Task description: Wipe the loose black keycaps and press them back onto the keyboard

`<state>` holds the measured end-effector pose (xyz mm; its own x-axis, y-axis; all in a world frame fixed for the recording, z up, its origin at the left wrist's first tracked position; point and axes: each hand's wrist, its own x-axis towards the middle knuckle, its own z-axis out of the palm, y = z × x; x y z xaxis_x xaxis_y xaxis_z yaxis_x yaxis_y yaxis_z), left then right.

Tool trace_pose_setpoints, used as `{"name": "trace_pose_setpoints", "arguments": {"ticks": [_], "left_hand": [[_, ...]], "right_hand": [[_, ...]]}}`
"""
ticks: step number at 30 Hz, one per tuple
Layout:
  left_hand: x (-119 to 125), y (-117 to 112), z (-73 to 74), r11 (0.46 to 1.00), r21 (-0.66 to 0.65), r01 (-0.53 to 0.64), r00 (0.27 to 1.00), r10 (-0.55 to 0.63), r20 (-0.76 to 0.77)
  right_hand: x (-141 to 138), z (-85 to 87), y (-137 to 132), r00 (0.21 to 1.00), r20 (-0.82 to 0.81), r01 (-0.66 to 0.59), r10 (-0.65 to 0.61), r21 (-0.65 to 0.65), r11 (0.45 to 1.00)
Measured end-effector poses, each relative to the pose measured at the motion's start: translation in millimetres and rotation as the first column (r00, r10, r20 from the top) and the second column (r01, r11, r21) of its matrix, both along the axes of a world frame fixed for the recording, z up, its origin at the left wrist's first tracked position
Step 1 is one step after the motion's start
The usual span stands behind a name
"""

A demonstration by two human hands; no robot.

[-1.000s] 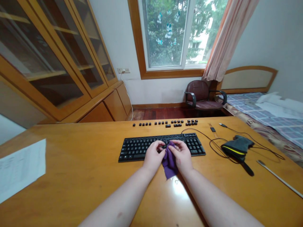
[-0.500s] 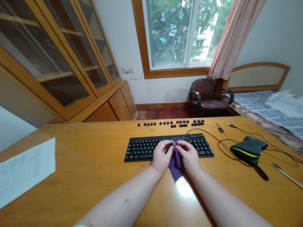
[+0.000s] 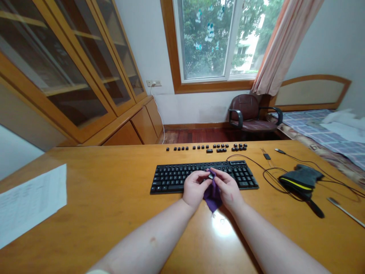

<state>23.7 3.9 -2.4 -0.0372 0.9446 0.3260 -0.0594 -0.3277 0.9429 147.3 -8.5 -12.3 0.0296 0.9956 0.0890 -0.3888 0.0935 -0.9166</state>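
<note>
A purple cloth (image 3: 213, 198) hangs bunched between my two hands, above the front edge of a black keyboard (image 3: 171, 178). My left hand (image 3: 195, 188) is closed in a pinch at the cloth's upper left side. From the right, my right hand (image 3: 229, 189) grips the same cloth between thumb and fingers. A small greyish piece (image 3: 210, 176), perhaps a keycap, shows in the cloth between the fingertips; fingers and fabric partly hide it. The keyboard's top row behind my hands shows gaps, and several black keycaps (image 3: 209, 151) lie in rows beyond it.
Right of the keyboard lie its cable (image 3: 264, 176), a small black piece (image 3: 267, 156), a grey-black cloth item with a yellow stripe (image 3: 299, 179) and a thin brush (image 3: 346, 211). A printed paper sheet (image 3: 34, 205) lies at left. Beyond the desk stands a chair (image 3: 246, 112).
The fingers have shifted slightly on the cloth, and its hanging lower end is a little higher. The small piece between the fingertips now shows a paler side. The view has moved slightly.
</note>
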Motion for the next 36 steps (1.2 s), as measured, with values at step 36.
{"name": "trace_pose_setpoints", "arguments": {"ticks": [36], "left_hand": [[0.8, 3.8, 1.6, 0.965, -0.202, 0.164, 0.985, -0.151, 0.078]], "right_hand": [[5.2, 7.1, -3.3, 0.880, 0.352, 0.279, -0.319, 0.161, 0.947]]}}
